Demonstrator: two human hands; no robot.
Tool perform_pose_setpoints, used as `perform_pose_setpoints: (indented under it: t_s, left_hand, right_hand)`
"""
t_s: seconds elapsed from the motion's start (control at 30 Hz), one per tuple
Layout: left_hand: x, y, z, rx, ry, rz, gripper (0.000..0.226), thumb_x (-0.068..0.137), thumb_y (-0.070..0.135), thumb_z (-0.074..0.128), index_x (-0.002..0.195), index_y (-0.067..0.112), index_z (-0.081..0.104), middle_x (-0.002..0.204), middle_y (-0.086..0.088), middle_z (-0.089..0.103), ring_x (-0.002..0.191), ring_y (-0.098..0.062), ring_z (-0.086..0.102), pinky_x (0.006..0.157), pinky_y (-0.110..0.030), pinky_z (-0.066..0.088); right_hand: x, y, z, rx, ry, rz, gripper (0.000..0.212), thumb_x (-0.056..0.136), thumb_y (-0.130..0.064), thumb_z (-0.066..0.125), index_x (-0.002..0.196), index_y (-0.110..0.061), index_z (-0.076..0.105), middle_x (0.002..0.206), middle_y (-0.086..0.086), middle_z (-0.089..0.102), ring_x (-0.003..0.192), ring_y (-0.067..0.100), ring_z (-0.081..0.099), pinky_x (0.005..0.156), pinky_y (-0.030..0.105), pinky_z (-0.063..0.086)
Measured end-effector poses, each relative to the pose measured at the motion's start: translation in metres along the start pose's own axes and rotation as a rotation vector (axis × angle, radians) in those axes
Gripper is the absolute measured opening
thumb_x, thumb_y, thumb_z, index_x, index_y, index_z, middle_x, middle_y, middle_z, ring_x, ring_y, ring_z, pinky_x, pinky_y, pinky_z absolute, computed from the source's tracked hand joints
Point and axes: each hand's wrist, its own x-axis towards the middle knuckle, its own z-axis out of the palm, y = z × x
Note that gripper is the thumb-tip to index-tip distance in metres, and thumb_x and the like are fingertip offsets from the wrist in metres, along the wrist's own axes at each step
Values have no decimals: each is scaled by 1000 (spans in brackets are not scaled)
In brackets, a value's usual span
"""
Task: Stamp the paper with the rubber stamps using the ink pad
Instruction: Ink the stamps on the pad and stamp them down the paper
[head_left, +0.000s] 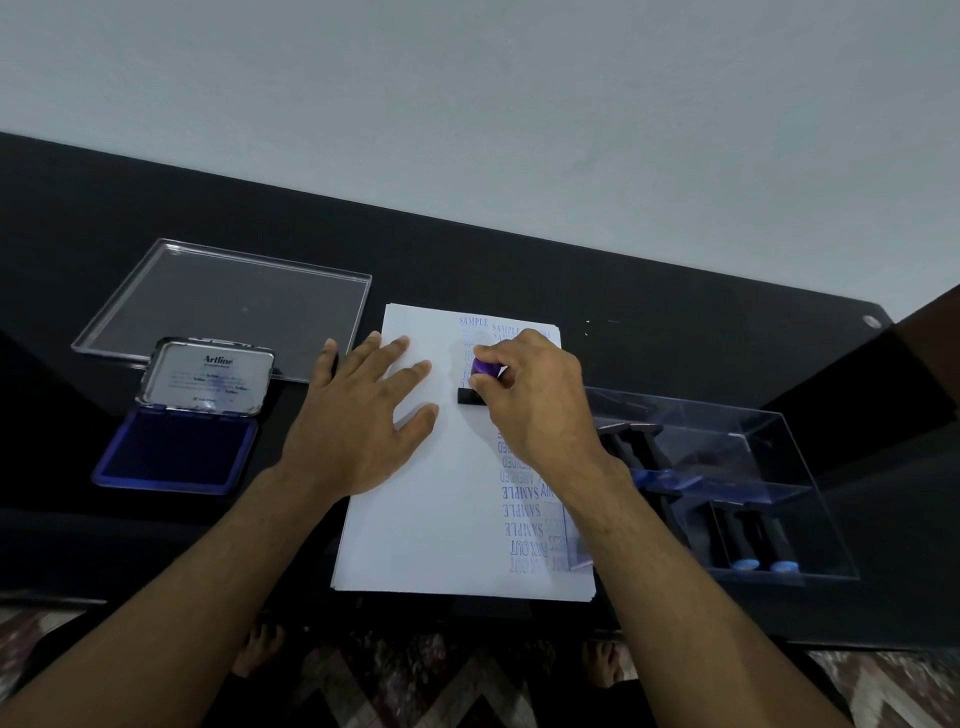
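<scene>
A white sheet of paper lies on the black table, with several blue prints (SAMPLE, FAX OUT) down its right side. My right hand grips a rubber stamp with a purple top and a black base, and the base sits on the paper's upper part. My left hand rests flat with spread fingers on the paper's left edge. An open blue ink pad with its lid raised lies to the left of the paper.
A clear plastic lid lies behind the ink pad. A clear box on the right holds several more stamps with black handles and blue tips. The black table ends at a pale wall behind; patterned floor shows below.
</scene>
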Motion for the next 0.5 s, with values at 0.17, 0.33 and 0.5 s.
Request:
perform_pose_setpoints:
  t_s: [0.17, 0.33, 0.5]
  left_hand:
    - [0, 0, 0, 11, -8, -5, 69, 94, 68, 22, 148, 33, 48, 162, 1, 34, 153, -22, 21, 123, -58, 8]
    - [1, -1, 1, 10, -11, -7, 69, 94, 69, 21, 148, 34, 47, 162, 2, 33, 153, -21, 20, 123, -58, 7]
    - [0, -1, 1, 5, -5, -6, 68, 94, 68, 23, 147, 34, 48, 162, 2, 34, 153, -21, 20, 123, -57, 8]
  right_hand:
    - [-1, 1, 0, -2, -1, -1, 31, 89, -24, 71, 120, -17, 70, 109, -4, 62, 90, 10, 61, 87, 20, 49]
    - [-2, 2, -1, 2, -2, -3, 29, 87, -23, 73, 116, -18, 71, 106, -5, 62, 88, 8, 59, 82, 15, 47]
    - [-2, 2, 0, 14, 3, 0, 29, 87, -23, 73, 116, -17, 71, 107, -5, 63, 89, 8, 59, 85, 17, 49]
